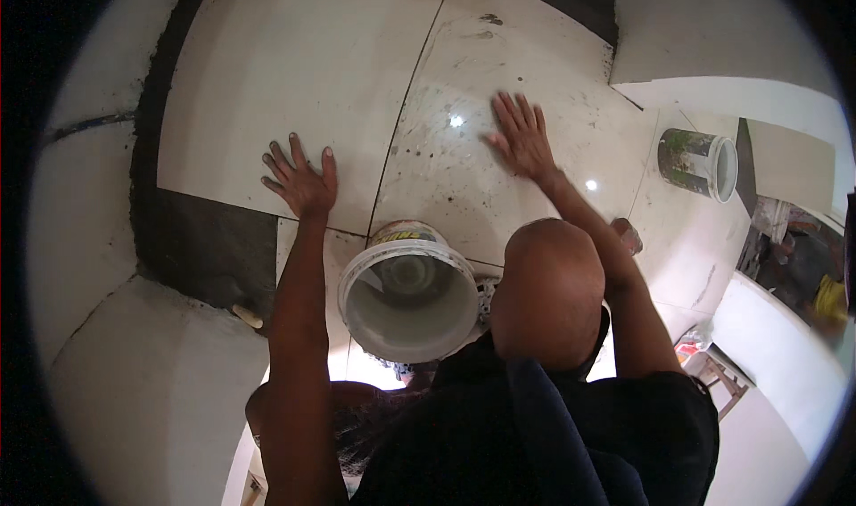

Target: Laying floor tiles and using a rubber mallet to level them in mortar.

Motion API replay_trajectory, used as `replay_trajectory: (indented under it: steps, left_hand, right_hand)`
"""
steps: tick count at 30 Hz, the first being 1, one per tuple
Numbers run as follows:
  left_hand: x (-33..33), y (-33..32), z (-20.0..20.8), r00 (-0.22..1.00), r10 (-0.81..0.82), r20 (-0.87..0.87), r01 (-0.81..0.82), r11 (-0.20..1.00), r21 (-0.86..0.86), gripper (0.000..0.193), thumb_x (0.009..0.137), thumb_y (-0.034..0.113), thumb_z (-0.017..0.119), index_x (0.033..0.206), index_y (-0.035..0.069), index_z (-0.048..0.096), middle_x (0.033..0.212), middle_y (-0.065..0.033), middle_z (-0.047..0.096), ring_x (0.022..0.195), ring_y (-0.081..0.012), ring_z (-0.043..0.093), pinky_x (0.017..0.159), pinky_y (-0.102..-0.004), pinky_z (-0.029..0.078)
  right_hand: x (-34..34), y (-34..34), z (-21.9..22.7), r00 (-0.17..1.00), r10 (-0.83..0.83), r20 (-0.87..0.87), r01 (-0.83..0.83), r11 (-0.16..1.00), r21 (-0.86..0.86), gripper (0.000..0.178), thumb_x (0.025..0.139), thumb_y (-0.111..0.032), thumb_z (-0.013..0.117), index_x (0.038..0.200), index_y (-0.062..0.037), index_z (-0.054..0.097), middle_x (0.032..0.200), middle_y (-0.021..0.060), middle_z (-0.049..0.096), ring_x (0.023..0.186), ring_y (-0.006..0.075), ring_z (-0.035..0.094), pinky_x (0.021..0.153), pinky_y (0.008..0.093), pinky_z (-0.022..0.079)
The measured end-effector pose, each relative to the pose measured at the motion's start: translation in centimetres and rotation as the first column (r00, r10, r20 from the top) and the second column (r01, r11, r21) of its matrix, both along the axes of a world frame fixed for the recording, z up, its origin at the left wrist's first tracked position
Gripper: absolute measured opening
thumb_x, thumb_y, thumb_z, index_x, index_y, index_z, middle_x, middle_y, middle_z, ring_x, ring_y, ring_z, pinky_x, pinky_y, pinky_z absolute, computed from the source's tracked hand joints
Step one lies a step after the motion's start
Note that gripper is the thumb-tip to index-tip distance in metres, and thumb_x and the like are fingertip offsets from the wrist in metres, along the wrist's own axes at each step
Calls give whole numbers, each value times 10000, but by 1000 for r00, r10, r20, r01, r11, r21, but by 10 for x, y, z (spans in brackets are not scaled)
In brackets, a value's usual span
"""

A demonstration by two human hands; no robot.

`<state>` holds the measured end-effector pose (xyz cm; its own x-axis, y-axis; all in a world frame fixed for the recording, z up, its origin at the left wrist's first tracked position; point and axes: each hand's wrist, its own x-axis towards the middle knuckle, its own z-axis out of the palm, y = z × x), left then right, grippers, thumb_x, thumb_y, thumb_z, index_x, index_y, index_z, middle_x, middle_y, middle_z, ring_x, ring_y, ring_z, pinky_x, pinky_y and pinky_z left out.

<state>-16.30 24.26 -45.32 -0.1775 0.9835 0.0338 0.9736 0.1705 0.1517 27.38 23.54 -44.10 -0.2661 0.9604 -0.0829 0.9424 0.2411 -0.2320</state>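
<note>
Pressing flat with fingers spread, the left hand (301,181) and right hand (522,137) lie open on two adjoining cream floor tiles (294,78) at upper centre, holding nothing. Below, a white bucket (408,294) with a yellow label stands partly hidden by a head (546,292).

A room under renovation, mid tile-laying. Large glossy floor tiles (294,87) border bare dark mortar bed (209,247). A white bucket (408,296) stands beside that bed.

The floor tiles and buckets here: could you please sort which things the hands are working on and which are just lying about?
In hand:
left hand flat on left tile
right hand flat on right tile

Lying about:
white bucket
tipped green bucket
</note>
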Motion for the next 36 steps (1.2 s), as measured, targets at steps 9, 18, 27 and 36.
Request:
replay_trajectory:
  steps: [9, 18, 27, 36]
  left_hand:
    - [-2, 0, -3, 999, 30, -30, -31, 999, -26, 826, 971, 691, 434, 1618, 201, 282, 1666, -224, 170, 1555, -444, 72, 1199, -701, 65]
    - [-2, 1, 0, 997, 37, -63, -40, 998, -50, 809, 978, 686, 389, 1618, 205, 278, 1671, -207, 176, 1559, -429, 79, 1205, -696, 66]
    - [-1, -3, 3, 1000, 17, 12, -18, 999, 32, 797, 972, 662, 446, 1595, 180, 322, 1646, -244, 232, 1541, -478, 126, 1170, -739, 104]
    - [-3, -4, 2, 999, 40, 17, -40, 999, 27, 811, 934, 667, 529, 1597, 247, 327, 1656, -212, 243, 1523, -470, 197, 1157, -759, 123]
  right_hand:
    - [20, 198, -11, 928, -183, 324, 157, 982, 106, 795, 1035, -680, 186, 1636, -160, 194, 1703, 55, 210, 1558, 388, 163, 1240, 627, 64]
    - [-1, 231, -29, 960, 155, 235, -212, 947, 241, 767, 1025, -697, 196, 1645, -248, 174, 1712, -16, 174, 1563, 361, 144, 1253, 598, 98]
    - [17, 371, -10, 914, -319, 251, 187, 880, 438, 689, 995, -649, 405, 1551, -243, 380, 1638, 55, 335, 1484, 381, 315, 1148, 613, 312]
    - [64, 328, 56, 831, -301, 468, 186, 943, 277, 704, 896, -501, 723, 1469, -181, 469, 1321, 166, 613, 1139, 317, 640, 951, 453, 516]
